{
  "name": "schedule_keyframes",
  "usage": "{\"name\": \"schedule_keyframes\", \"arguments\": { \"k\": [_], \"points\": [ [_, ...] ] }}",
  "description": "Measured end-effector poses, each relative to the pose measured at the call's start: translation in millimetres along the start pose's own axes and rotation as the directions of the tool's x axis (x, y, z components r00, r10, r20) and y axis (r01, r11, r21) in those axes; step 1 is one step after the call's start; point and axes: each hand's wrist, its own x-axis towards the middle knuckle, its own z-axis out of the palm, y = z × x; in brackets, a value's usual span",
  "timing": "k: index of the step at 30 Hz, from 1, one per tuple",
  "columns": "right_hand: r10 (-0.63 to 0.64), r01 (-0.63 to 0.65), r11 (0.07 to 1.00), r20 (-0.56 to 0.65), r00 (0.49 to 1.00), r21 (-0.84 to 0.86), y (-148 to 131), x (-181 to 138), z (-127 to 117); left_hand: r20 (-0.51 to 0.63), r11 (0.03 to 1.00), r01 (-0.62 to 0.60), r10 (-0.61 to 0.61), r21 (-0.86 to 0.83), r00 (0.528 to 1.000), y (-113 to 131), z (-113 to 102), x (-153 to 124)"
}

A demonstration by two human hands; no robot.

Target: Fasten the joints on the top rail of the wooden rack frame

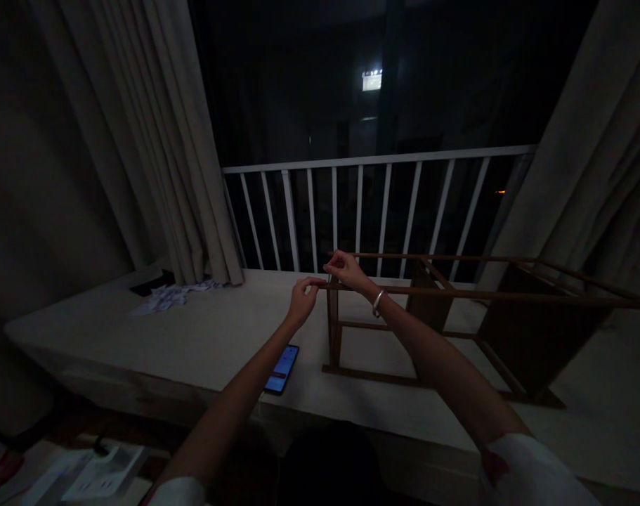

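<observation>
A brown wooden shelf frame (387,379) lies on its side along the white ledge, its open end toward the middle. At the near upper corner of that end, my left hand (303,301) reaches in from the left, with its fingers closed at the tip of the rail. Just above the same corner, my right hand (350,271) holds thumb and fingertips pressed together in a pinch. What sits in that pinch is too small and dark to make out. A silver bracelet (379,303) circles the right wrist.
Left of the frame, a lit phone (282,369) with a cable lies on the ledge (235,330). Crumpled papers (164,299) are by the left curtain (161,140). White railings (334,204) stand behind, before a dark window. A white power strip (106,472) is at the lower left.
</observation>
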Motion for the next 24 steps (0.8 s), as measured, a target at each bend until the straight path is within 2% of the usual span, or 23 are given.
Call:
{"name": "schedule_keyframes", "arguments": {
  "k": [6, 16, 21, 24],
  "points": [
    [-0.046, 0.045, 0.998, -0.009, 0.999, -0.041, -2, -2, 1, -0.018, 0.999, 0.018, -0.018, 0.027, 1.000, 1, 1, 0],
    [-0.033, 0.030, 0.997, 0.043, 0.998, 0.069, 0, -2, 1, -0.027, 0.997, -0.016, 0.018, 0.081, 0.999, 4, 0, 0],
    [-0.035, 0.035, 0.996, 0.004, 0.999, -0.083, -3, -7, 2, -0.024, 0.997, -0.016, 0.018, 0.070, 1.000, 6, 0, 0],
    [-0.086, 0.098, 0.958, 0.057, 0.995, -0.268, -15, -9, -3, -0.032, 0.997, -0.015, 0.017, 0.078, 0.999, 6, 1, 0]
  ]
}}
